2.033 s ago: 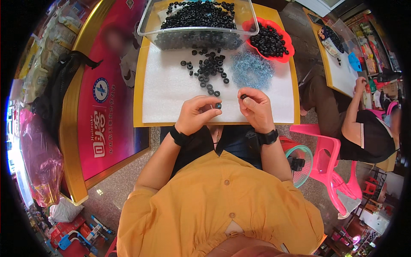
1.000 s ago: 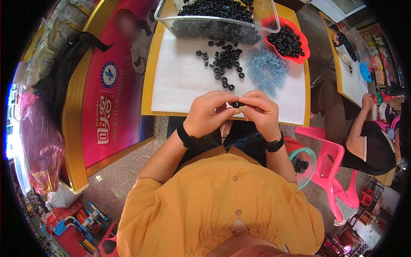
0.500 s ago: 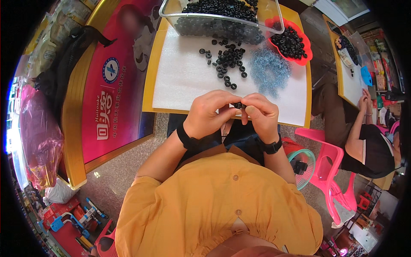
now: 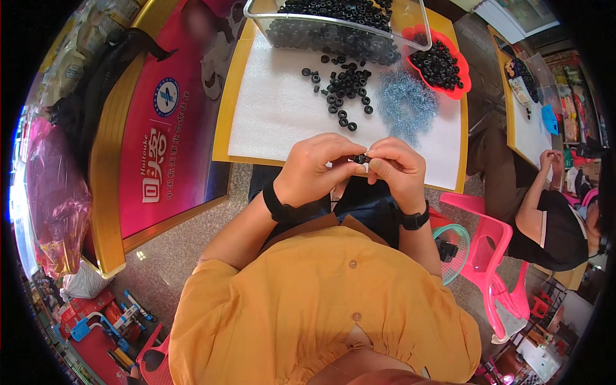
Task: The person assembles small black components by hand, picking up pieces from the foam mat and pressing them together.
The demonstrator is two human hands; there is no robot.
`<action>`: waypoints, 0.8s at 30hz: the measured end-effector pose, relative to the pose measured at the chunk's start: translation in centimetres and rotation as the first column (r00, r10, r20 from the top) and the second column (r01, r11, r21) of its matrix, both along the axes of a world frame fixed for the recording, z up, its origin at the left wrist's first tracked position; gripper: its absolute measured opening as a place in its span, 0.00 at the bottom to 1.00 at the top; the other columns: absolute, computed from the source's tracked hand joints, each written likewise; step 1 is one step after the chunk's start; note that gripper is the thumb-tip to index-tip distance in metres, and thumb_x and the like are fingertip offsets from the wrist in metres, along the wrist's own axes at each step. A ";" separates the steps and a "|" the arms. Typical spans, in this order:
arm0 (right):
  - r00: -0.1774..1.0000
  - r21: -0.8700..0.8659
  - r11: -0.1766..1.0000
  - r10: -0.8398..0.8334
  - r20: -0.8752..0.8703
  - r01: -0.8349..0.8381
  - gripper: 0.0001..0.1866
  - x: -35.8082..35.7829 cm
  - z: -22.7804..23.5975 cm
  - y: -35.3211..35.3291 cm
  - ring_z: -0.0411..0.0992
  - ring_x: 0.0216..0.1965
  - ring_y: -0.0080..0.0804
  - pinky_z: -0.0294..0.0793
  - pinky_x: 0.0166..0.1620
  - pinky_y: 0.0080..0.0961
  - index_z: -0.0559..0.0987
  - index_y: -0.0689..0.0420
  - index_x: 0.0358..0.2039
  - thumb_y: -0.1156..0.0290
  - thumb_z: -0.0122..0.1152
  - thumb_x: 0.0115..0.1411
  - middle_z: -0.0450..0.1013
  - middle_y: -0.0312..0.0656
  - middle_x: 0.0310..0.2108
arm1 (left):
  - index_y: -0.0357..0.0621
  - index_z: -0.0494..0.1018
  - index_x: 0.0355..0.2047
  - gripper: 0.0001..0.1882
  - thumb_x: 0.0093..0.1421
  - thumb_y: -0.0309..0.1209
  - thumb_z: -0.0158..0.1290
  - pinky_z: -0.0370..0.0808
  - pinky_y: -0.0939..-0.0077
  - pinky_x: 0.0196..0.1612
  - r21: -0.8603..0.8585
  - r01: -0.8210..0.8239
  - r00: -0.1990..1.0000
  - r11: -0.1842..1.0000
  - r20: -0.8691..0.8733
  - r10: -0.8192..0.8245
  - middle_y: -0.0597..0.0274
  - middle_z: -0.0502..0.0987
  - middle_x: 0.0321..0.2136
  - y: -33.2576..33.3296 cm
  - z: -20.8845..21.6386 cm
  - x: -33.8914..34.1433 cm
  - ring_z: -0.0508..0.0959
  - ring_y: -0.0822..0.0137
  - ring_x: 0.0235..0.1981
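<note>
Between my fingertips, just off the near edge of the white-covered table, is a small black ring-shaped piece. My left hand pinches it between thumb and forefinger. From the other side, the closed thumb and forefinger of my right hand grip it too. Fingertips partly cover the piece, so its detail is hard to make out. Beyond my hands lie loose black rings in a scattered heap. To their right spreads a pile of tiny clear-blue pieces.
A clear plastic bin full of black rings stands at the table's far side. Beside it a red scalloped bowl holds more. A pink chair and teal basket are at my right. Another person sits at a second table.
My right hand has moved slightly to the right, and its fingers have shifted on the piece. Both hands still grip the black piece.
</note>
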State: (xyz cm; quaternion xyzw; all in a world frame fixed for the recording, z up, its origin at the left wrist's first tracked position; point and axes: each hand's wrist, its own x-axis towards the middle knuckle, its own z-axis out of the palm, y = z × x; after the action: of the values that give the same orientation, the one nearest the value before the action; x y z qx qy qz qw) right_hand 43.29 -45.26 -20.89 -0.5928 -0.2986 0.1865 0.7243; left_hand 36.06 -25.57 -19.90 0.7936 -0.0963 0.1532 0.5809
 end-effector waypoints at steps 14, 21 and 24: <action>0.701 0.225 0.934 0.356 -0.618 -0.277 0.13 0.2 -1.3 -0.4 0.75 0.23 0.26 0.76 0.24 0.19 0.75 0.67 0.42 0.72 0.62 0.59 0.75 0.43 0.32 | 0.43 0.80 0.40 0.16 0.49 0.25 0.66 0.75 0.71 0.32 0.019 0.128 0.986 0.992 0.101 -0.130 0.59 0.77 0.29 -0.2 0.5 -0.4 0.78 0.60 0.30; 0.647 0.301 0.929 0.366 -0.668 -0.214 0.08 -0.9 -1.3 0.6 0.67 0.16 0.20 0.67 0.18 0.14 0.74 0.63 0.35 0.72 0.57 0.57 0.72 0.39 0.24 | 0.42 0.80 0.40 0.16 0.49 0.25 0.66 0.73 0.73 0.31 0.035 0.096 0.989 0.995 0.108 -0.099 0.60 0.76 0.27 -0.3 0.6 -0.4 0.77 0.63 0.28; 0.614 0.313 0.945 0.300 -0.730 -0.090 0.07 -1.7 -2.0 1.4 0.63 0.15 0.17 0.62 0.18 0.11 0.72 0.60 0.31 0.70 0.57 0.58 0.70 0.37 0.22 | 0.40 0.80 0.39 0.15 0.49 0.25 0.67 0.72 0.75 0.30 0.036 0.081 0.991 0.996 0.102 -0.085 0.60 0.76 0.26 -0.4 0.6 -0.3 0.76 0.65 0.27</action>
State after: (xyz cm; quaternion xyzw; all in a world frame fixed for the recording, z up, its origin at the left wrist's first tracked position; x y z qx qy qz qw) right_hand 41.59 -43.82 -22.90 -0.3259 -0.0454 0.4608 0.8243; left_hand 35.77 -25.93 -19.28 0.7890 -0.1616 0.1683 0.5684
